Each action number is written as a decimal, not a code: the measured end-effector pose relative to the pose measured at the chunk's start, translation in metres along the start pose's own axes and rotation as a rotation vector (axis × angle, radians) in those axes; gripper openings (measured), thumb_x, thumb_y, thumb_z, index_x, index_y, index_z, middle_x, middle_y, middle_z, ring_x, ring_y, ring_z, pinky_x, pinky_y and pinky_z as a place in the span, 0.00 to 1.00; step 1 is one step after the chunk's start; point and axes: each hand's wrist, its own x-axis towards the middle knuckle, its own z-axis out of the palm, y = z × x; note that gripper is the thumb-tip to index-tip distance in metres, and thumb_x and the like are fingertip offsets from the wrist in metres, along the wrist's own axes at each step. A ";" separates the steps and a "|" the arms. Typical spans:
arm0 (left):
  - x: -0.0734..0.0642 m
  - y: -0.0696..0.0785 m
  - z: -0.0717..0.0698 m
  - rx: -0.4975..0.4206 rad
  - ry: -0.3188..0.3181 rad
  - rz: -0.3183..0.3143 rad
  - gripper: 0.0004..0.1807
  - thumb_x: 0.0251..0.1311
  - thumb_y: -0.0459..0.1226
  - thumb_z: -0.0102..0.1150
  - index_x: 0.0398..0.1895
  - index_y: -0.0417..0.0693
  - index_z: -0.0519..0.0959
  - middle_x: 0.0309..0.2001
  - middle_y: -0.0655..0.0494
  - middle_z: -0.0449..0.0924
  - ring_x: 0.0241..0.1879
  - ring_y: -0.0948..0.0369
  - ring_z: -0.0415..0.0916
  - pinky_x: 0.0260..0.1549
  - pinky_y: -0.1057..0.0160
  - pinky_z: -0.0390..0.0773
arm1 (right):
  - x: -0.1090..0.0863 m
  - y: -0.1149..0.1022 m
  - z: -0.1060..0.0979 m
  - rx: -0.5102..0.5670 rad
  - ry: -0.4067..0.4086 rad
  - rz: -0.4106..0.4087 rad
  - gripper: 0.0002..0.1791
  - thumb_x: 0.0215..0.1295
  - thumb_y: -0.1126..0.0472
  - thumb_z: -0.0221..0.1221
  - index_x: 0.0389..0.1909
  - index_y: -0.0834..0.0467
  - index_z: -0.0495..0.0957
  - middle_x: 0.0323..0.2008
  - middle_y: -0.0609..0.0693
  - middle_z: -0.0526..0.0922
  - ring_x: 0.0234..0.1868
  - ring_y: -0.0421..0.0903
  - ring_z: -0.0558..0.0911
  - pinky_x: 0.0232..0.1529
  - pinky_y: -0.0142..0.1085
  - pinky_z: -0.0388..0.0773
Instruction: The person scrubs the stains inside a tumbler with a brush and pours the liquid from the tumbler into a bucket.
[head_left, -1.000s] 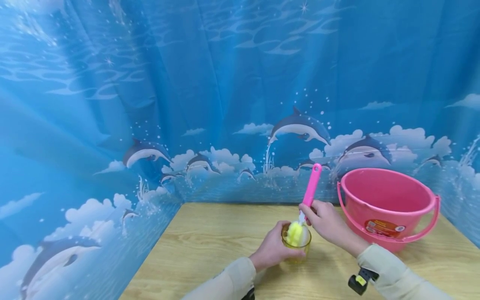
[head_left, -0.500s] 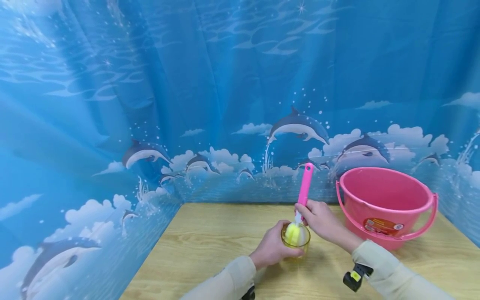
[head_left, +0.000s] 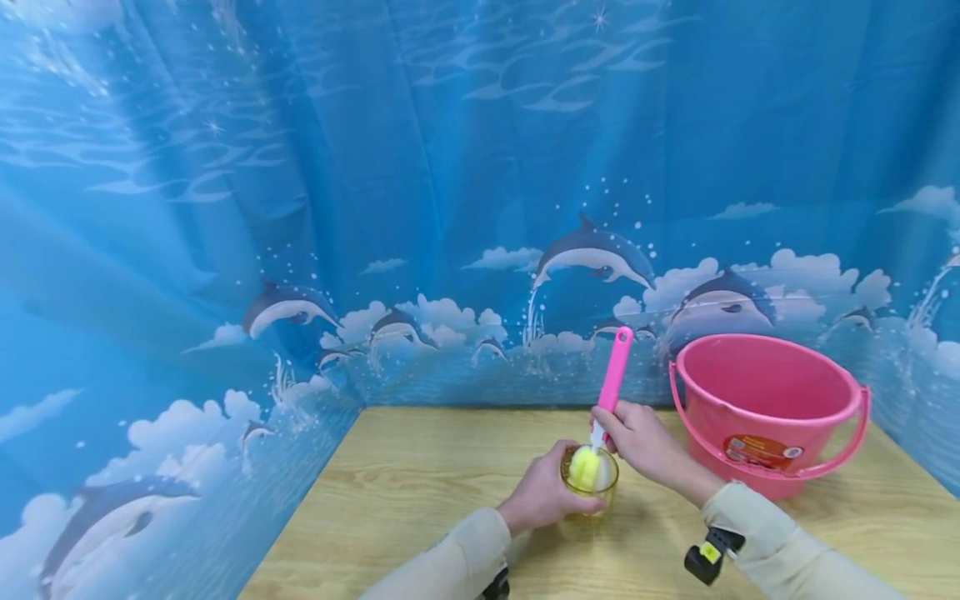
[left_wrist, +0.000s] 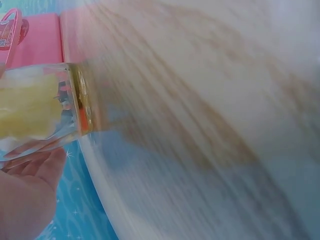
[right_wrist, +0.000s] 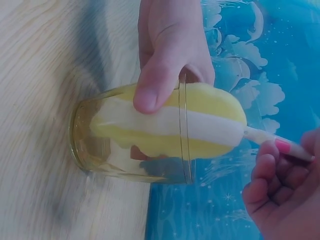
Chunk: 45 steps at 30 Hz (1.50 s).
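Note:
A yellow-tinted clear glass (head_left: 609, 492) stands on the wooden table, and my left hand (head_left: 546, 492) grips it round the side, thumb toward the front. Inside it sits the yellow and white sponge head of a cup brush (right_wrist: 215, 125), its top rising past the rim in the right wrist view. My right hand (head_left: 645, 437) pinches the brush low on its pink handle (head_left: 617, 371), just above the white neck. The handle points up, leaning slightly right. In the left wrist view the glass (left_wrist: 45, 110) shows the sponge through its wall, and part of my left hand (left_wrist: 30, 200) lies against it.
Right of my hands a large pink bucket (head_left: 765, 421) with a pink handle and an orange label stands on the wooden table (head_left: 420, 492). A blue curtain (head_left: 450, 208) printed with dolphins and clouds hangs behind and to the left.
My right hand has moved slightly left and the brush handle stands more upright than a second ago. The sponge head sits a little lower in the glass. My left hand keeps its hold.

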 end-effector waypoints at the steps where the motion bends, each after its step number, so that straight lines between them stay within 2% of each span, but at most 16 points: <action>1: 0.000 0.000 0.000 -0.001 -0.002 -0.008 0.42 0.38 0.51 0.83 0.60 0.62 0.72 0.42 0.71 0.79 0.38 0.71 0.76 0.42 0.67 0.77 | 0.000 0.000 0.000 0.000 0.001 0.003 0.21 0.78 0.46 0.49 0.37 0.59 0.79 0.19 0.52 0.75 0.17 0.40 0.65 0.16 0.29 0.61; 6: 0.000 0.000 -0.001 0.004 -0.001 -0.012 0.43 0.37 0.50 0.83 0.61 0.60 0.72 0.41 0.70 0.79 0.38 0.71 0.76 0.42 0.67 0.77 | -0.002 0.000 0.001 -0.030 0.010 -0.037 0.20 0.79 0.47 0.49 0.36 0.59 0.79 0.20 0.53 0.76 0.17 0.40 0.65 0.16 0.30 0.62; 11: -0.001 0.002 -0.002 0.014 0.008 -0.012 0.45 0.37 0.50 0.83 0.62 0.57 0.71 0.42 0.69 0.79 0.39 0.71 0.75 0.43 0.66 0.77 | -0.007 -0.001 0.001 -0.091 0.037 -0.155 0.19 0.79 0.49 0.50 0.34 0.57 0.79 0.18 0.51 0.75 0.15 0.37 0.63 0.14 0.30 0.62; 14: -0.002 0.003 -0.001 0.019 0.011 -0.023 0.46 0.38 0.51 0.83 0.63 0.56 0.71 0.44 0.69 0.79 0.41 0.71 0.76 0.45 0.66 0.77 | -0.011 -0.002 0.000 -0.145 0.048 -0.251 0.16 0.79 0.50 0.50 0.35 0.55 0.79 0.17 0.46 0.72 0.15 0.35 0.62 0.14 0.30 0.63; 18: -0.001 0.003 -0.001 0.016 0.009 -0.044 0.45 0.38 0.51 0.83 0.63 0.57 0.70 0.45 0.70 0.79 0.42 0.72 0.76 0.48 0.65 0.77 | -0.014 -0.003 0.000 -0.227 0.072 -0.418 0.11 0.78 0.55 0.53 0.37 0.53 0.81 0.16 0.38 0.66 0.16 0.32 0.62 0.16 0.29 0.65; 22: -0.001 0.004 -0.001 0.020 0.004 -0.045 0.45 0.38 0.50 0.83 0.63 0.58 0.70 0.45 0.70 0.80 0.43 0.71 0.76 0.49 0.65 0.77 | -0.015 0.000 0.001 -0.286 0.115 -0.553 0.07 0.75 0.60 0.56 0.35 0.54 0.81 0.17 0.34 0.63 0.17 0.29 0.60 0.18 0.27 0.65; 26: -0.002 0.004 0.000 0.035 0.005 -0.026 0.47 0.38 0.48 0.83 0.65 0.59 0.69 0.48 0.68 0.80 0.45 0.70 0.76 0.51 0.63 0.77 | -0.018 0.002 0.001 -0.337 0.125 -0.620 0.04 0.70 0.62 0.61 0.34 0.52 0.80 0.19 0.32 0.65 0.19 0.27 0.60 0.18 0.26 0.65; 29: -0.003 0.004 0.000 0.034 0.006 -0.021 0.47 0.38 0.48 0.84 0.65 0.61 0.69 0.50 0.67 0.80 0.46 0.70 0.76 0.52 0.62 0.77 | -0.020 0.002 0.000 -0.392 0.104 -0.651 0.03 0.67 0.62 0.63 0.35 0.50 0.79 0.20 0.31 0.67 0.19 0.27 0.62 0.19 0.25 0.66; 37: -0.005 0.004 -0.001 -0.015 0.004 -0.007 0.44 0.37 0.45 0.84 0.62 0.60 0.72 0.47 0.67 0.81 0.42 0.71 0.77 0.46 0.68 0.77 | -0.022 -0.001 -0.003 -0.509 0.022 -0.766 0.07 0.61 0.63 0.68 0.36 0.50 0.80 0.26 0.36 0.80 0.26 0.26 0.72 0.27 0.23 0.75; 45: -0.006 0.006 -0.002 -0.019 -0.006 0.000 0.42 0.38 0.43 0.84 0.60 0.62 0.72 0.46 0.68 0.81 0.42 0.71 0.77 0.45 0.69 0.77 | -0.020 0.001 -0.001 -0.544 0.093 -0.893 0.11 0.56 0.64 0.71 0.35 0.50 0.79 0.30 0.40 0.85 0.31 0.34 0.83 0.31 0.25 0.80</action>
